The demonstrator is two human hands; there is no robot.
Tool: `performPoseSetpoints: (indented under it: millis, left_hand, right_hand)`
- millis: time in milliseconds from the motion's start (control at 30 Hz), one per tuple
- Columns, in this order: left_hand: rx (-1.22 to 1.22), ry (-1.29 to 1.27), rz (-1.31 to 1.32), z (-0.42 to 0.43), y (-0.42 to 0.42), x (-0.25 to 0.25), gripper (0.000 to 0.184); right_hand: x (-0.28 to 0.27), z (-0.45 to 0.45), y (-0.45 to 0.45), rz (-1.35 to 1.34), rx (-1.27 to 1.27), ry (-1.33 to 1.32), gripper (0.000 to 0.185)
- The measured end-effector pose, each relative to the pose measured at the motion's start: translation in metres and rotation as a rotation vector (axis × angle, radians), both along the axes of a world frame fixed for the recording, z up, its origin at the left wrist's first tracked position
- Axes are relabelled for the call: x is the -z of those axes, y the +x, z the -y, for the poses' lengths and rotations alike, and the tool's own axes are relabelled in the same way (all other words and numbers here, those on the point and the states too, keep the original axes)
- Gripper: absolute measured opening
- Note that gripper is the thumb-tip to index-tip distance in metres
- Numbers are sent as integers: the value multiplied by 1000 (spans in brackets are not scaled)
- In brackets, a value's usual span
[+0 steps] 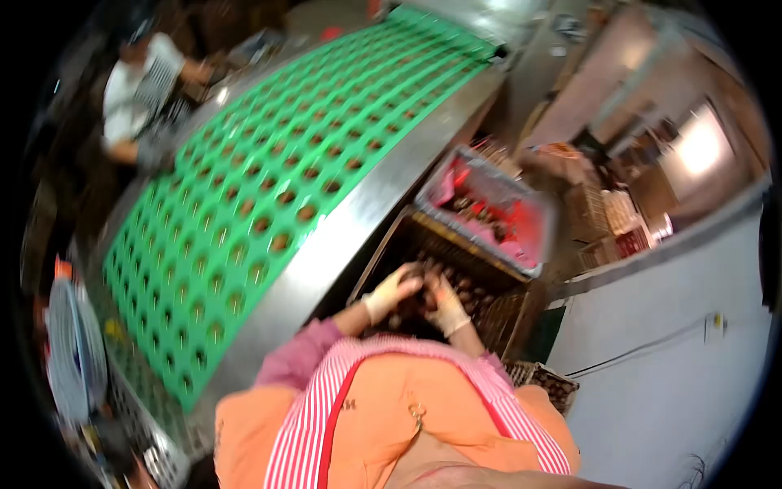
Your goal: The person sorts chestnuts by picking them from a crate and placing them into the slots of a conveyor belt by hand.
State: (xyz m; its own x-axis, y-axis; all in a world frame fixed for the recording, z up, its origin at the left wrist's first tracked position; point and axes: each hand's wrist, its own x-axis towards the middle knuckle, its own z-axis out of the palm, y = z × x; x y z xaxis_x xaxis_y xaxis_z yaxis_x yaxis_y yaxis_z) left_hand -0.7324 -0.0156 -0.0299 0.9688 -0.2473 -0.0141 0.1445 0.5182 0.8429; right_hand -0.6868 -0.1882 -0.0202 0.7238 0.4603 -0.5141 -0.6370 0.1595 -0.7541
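My left hand [393,295], in a pale glove, is closed with its fingers curled round dark brown roundish pieces [413,279]. Close beside it, my right hand [446,306], gloved as well, has bent fingers; what lies in them is blurred. Both are over a dark brown crate [379,251] that holds many small brown round pieces [463,285]. Their exact kind cannot be made out. Against the far side of the crate stands a grey tub [489,254] with a pink-red lining and some brown pieces inside.
On the left slopes a green belt [269,175] with rows of round holes, edged by a metal rail [358,204]. A co-worker [138,90] stands across it. A white wall [652,359] is at right, a woven basket [547,385] near my right side.
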Motion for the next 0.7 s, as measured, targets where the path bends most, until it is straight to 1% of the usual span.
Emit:
performPoseSetpoints:
  millis: [33, 67, 100, 133, 167, 200, 233, 267, 300, 333, 367, 400, 433, 467, 500, 533, 567, 633, 667, 700]
  left_hand:
    - [-46, 29, 32, -13, -11, 6, 74]
    - [-96, 51, 42, -26, -23, 12, 68]
    - [-160, 322, 1, -44, -38, 5, 62]
    - [-189, 224, -89, -59, -54, 9, 59]
    - [-250, 204, -78, -75, -64, 24, 58]
    - [-286, 237, -86, -89, -72, 7, 59]
    - [-318, 269, -86, -108, -82, 5, 59]
    - [-377, 315, -77, -130, -99, 8, 61]
    - [-579, 437, -52, -146, -115, 4, 56]
    - [-679, 413, -177, -166, -133, 23, 57]
    - [-751, 238, -64, -194, -145, 59, 60]
    - [-887, -26, -153, -209, -166, 38, 62]
    - [-987, 113, -206, -241, -180, 31, 61]
    - [-1104, 235, -198, -265, -189, 25, 58]
    - [-1117, 228, -257, -287, -195, 22, 59]
    - [-1169, 272, -270, -310, -191, 35, 58]
    - [-1219, 315, -284, -330, -184, 49, 57]
    - [-1137, 441, -346, -353, -170, 51, 54]
    - [-1135, 451, -450, -363, -162, 56, 51]
    - [-1042, 484, -527, -370, -161, 55, 54]
  right_hand:
    - [-7, -19, -12, 5, -18, 30, 53]
    - [10, -31, -16, 8, -115, 135, 56]
    - [27, -47, -15, 29, -198, 262, 59]
    - [27, -68, -23, 49, -260, 259, 62]
    - [25, -86, -31, 73, -311, 260, 65]
    - [19, -97, -28, 140, -320, 192, 62]
    - [8, -115, -30, 269, -367, 72, 56]
    - [3, -138, -32, 368, -412, -14, 54]
    - [-7, -158, -31, 468, -457, -98, 52]
    - [-12, -181, -30, 569, -482, -185, 53]
    - [20, -201, -12, 983, -488, -366, 55]
    - [-6, -230, -17, 1256, -497, -458, 55]
    - [-6, -265, -13, 1276, -490, -465, 57]
    - [-10, -294, -12, 1331, -470, -465, 54]
    - [-21, -325, -17, 1380, -469, -448, 54]
    - [-14, -355, -9, 1411, -548, -485, 56]
    - [-25, -381, -15, 1375, -587, -458, 54]
    - [-17, -433, -17, 1490, -682, -620, 52]
    - [-7, -456, -13, 1487, -784, -689, 51]
    - [4, -471, -9, 1481, -887, -757, 51]
